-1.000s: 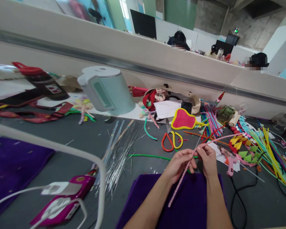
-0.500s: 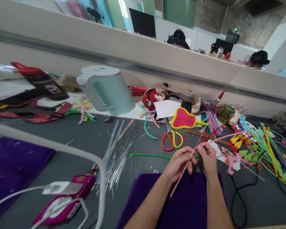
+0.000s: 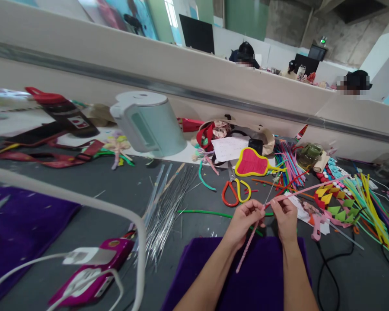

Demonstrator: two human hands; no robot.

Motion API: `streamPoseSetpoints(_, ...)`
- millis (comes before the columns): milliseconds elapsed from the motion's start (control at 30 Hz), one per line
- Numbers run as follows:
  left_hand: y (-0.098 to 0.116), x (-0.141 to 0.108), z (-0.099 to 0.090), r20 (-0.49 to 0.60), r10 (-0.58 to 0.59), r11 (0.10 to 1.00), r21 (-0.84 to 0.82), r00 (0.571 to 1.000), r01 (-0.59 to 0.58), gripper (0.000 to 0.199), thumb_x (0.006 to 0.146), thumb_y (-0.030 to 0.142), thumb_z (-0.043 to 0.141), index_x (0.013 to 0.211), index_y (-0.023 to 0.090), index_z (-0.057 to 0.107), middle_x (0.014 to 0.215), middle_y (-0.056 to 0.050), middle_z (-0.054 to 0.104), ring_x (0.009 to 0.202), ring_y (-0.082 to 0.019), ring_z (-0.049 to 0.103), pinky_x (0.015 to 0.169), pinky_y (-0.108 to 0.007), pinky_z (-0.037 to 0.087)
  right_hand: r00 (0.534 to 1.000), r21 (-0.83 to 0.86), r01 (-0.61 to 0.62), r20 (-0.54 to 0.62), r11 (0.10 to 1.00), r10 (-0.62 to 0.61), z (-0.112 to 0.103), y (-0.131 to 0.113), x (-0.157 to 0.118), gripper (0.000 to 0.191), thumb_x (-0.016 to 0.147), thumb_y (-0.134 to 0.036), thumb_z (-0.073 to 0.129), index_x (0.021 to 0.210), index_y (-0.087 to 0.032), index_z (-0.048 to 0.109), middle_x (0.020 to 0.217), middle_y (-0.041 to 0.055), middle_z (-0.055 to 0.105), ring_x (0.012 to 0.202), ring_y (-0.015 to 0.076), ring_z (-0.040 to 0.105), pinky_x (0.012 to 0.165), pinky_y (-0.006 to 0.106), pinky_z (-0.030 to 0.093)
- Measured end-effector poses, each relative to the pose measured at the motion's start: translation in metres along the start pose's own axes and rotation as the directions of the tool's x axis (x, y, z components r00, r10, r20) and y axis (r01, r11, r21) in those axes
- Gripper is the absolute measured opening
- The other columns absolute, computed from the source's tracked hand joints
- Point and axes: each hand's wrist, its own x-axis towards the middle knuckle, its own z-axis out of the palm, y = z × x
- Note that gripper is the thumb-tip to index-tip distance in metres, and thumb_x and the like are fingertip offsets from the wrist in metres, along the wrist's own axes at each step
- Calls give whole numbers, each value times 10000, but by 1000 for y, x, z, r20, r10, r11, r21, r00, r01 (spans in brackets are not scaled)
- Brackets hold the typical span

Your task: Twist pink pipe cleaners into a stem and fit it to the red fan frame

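Note:
A pink pipe cleaner [image 3: 247,252] runs between my two hands, its lower part twisted and hanging over a folded purple cloth [image 3: 197,263]. My left hand [image 3: 249,216] pinches it near the middle. Just to the right, my right hand [image 3: 284,214] grips the straighter part, which stretches up to the right. A thin metal wire [image 3: 271,190] sticks up from between the fingers. Behind my hands lie scissors [image 3: 231,194] with red and yellow handles and a green pipe cleaner [image 3: 207,213].
Silver wires [image 3: 168,220] and a magenta device [image 3: 94,276] with white cables lie left. Behind stand a kettle [image 3: 152,125] and a bottle [image 3: 65,114]. A pink glue gun [image 3: 317,224] and colourful pipe cleaners [image 3: 372,207] are right. People sit beyond the partition [image 3: 149,73].
The view has shifted slightly. My right hand has moved a little away from my left along the pink pipe cleaner, and its lower end hangs more steeply.

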Motion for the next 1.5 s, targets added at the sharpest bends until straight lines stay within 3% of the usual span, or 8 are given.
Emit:
streamPoseSetpoints(200, 3, 0, -2, -29, 49, 998, 44, 998, -47, 247, 619, 265, 791, 713, 140, 599, 502, 61, 491, 407, -28, 385, 396, -137, 297, 999, 6, 40, -7, 999, -40, 4, -2, -1, 151, 779, -313, 644, 734, -171, 617, 667, -6, 599, 605, 128, 542, 565, 240, 429)
streamPoseSetpoints(367, 4, -1, 1, -77, 93, 994, 72, 993, -88, 277, 589, 278, 804, 679, 145, 579, 510, 71, 463, 426, -29, 355, 415, -150, 255, 999, -25, 40, 6, 999, -40, 9, -7, -4, 161, 789, -318, 634, 740, -165, 628, 693, 8, 611, 642, 138, 565, 599, 249, 458)
streamPoseSetpoints(667, 2, 0, 0, -39, 99, 992, 76, 994, -96, 263, 601, 274, 796, 731, 141, 610, 588, 43, 516, 504, -52, 412, 472, -165, 295, 993, 64, -74, 100, 995, 67, 8, 2, -4, 158, 776, -326, 658, 774, -169, 634, 698, 4, 638, 614, 129, 571, 571, 235, 445)
streamPoseSetpoints(1200, -1, 2, -5, 41, 17, 1000, 19, 999, -18, 238, 650, 275, 762, 807, 150, 634, 558, 60, 507, 394, -25, 379, 388, -150, 301, 994, -19, 12, 110, 1000, -10, 6, -5, -2, 157, 821, -307, 597, 737, -175, 605, 680, 4, 629, 635, 139, 582, 609, 245, 449)
streamPoseSetpoints(1500, -1, 2, -6, 20, -8, 1000, 16, 1000, 7, 247, 629, 281, 774, 781, 147, 633, 532, 62, 499, 383, -29, 383, 376, -151, 294, 994, -55, 15, 108, 998, -9, 5, -5, -2, 161, 812, -304, 606, 727, -168, 620, 677, 11, 636, 623, 140, 577, 604, 250, 447)
